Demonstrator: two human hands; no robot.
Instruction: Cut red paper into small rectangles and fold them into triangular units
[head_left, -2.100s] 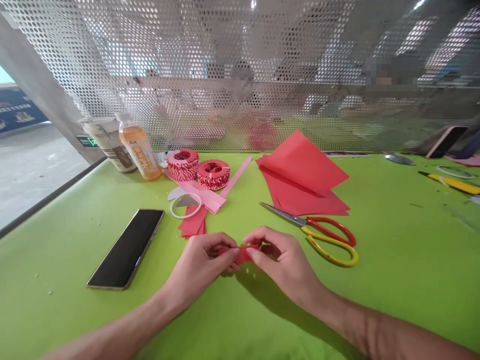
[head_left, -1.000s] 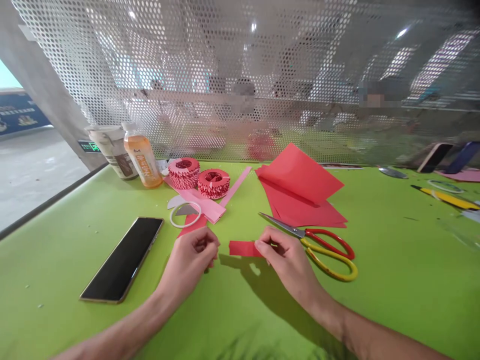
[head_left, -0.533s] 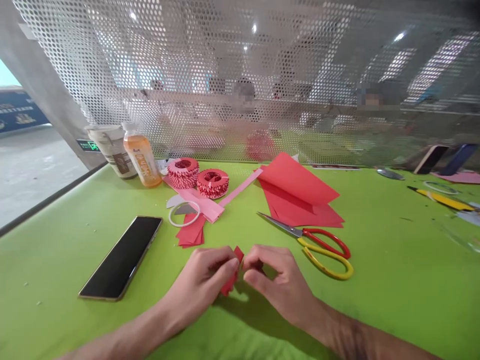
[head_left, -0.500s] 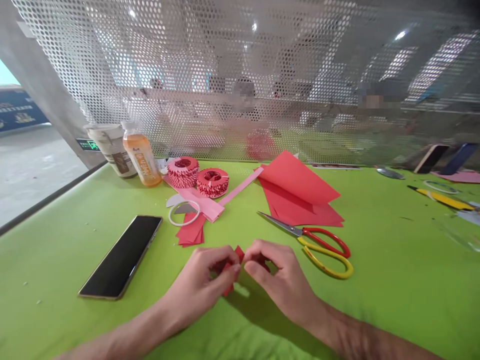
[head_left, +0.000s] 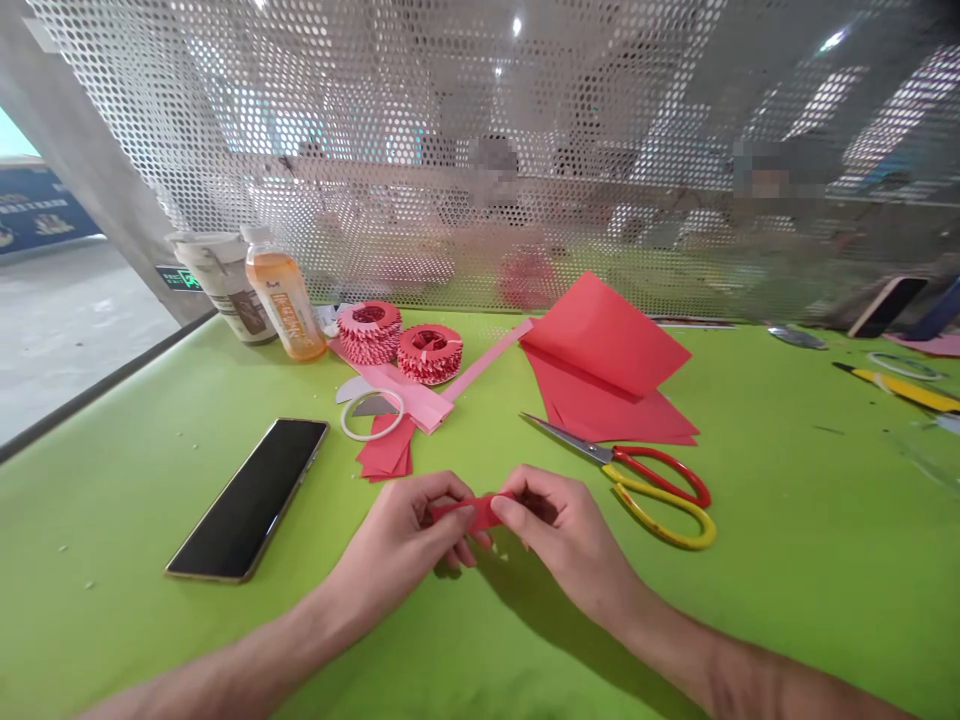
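Observation:
Between my hands, a small red paper strip (head_left: 484,512) lies level above the green table. My left hand (head_left: 420,525) pinches its left end between thumb and fingers. At the right end, my right hand (head_left: 559,520) pinches it the same way. Just beyond my left hand lie red paper pieces (head_left: 387,455). To the right of my right hand are scissors (head_left: 607,456) with one red and one yellow handle, their blades slightly apart. Large red sheets (head_left: 607,350), the top one folded up, lie behind the scissors.
A black phone (head_left: 251,500) lies at the left. Behind it stand a cup (head_left: 236,290) and an orange drink bottle (head_left: 285,305). Two pleated paper rings (head_left: 430,354), pink strips (head_left: 420,398) and a white tape ring (head_left: 343,425) lie centre-left. A yellow cutter (head_left: 907,390) is far right.
The red strip has turned from slanted to level, and my right hand now grips its right end. The view has shifted slightly.

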